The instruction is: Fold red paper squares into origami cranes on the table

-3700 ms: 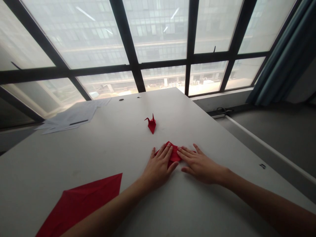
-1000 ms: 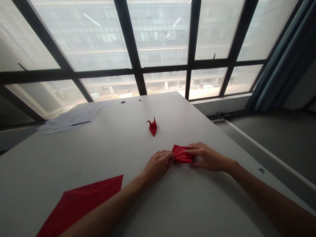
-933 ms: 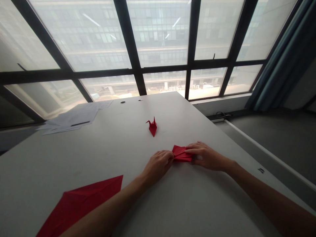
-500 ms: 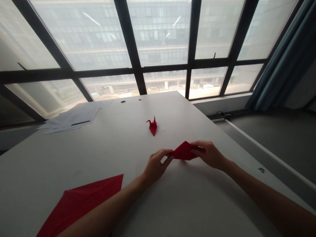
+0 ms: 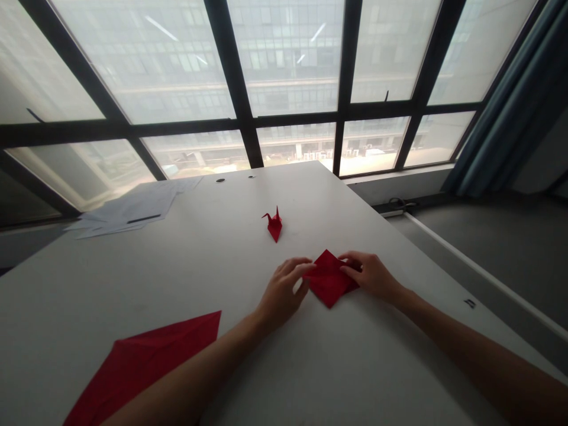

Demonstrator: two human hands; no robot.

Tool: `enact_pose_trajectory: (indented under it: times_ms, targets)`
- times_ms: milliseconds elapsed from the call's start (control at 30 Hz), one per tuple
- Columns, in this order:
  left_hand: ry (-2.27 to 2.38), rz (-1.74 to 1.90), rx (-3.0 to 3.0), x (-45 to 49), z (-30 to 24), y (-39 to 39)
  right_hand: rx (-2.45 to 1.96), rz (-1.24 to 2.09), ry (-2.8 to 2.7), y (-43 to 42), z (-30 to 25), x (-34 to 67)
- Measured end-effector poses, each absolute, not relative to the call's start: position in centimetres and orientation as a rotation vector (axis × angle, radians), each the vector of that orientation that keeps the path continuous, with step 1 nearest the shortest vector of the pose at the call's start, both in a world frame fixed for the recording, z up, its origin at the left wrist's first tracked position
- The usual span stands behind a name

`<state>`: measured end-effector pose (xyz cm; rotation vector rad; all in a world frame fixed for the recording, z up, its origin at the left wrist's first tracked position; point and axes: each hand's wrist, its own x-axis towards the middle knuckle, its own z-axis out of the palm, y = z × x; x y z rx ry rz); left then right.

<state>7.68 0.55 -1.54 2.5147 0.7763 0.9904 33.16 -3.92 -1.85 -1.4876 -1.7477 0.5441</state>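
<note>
A red sheet of origami paper [image 5: 329, 284], folded into a small diamond, lies near the middle of the white table between my two hands. My left hand [image 5: 284, 290] is at its left corner, thumb and fingers curved loosely around that corner. At the upper right edge, my right hand [image 5: 370, 273] pinches the paper between thumb and fingers. Beyond them stands a finished red paper crane [image 5: 274, 227]. A larger red sheet with creases [image 5: 146, 361] rests at the lower left, partly covered by my left forearm.
White papers [image 5: 128, 207] with a dark pen [image 5: 144, 219] on them are at the table's far left. The table [image 5: 213, 260] reaches toward large windows. Past its right edge are a white rail [image 5: 479, 272] and a blue curtain [image 5: 501, 112].
The folded paper has come down flatter, its lower point now spread toward me and its diamond shape showing. My left fingers have parted from their tight pinch; the right hand has shifted slightly left.
</note>
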Motion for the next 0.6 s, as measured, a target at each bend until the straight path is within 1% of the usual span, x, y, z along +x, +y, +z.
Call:
enact_pose_trajectory:
  times_ms: [100, 167, 333, 600]
  targets:
    - [0.595, 0.645, 2.72, 7.6, -1.9, 0.4, -1.497, 0.264, -1.899, -3.9, -2.0, 33.0]
    - [0.626, 0.537, 2.772, 7.6, -2.0, 0.4, -1.494, 0.156, -1.976, -4.3, -1.6, 32.7]
    - [0.769, 0.541, 2.778, 7.5, -1.9, 0.5, -1.49, 0.174, -2.152, -5.2, -1.1, 32.0]
    - [0.822, 0.644, 2.678, 7.4, -2.1, 1.0, -1.42, 0.244, -2.237, -4.2, -2.4, 33.0]
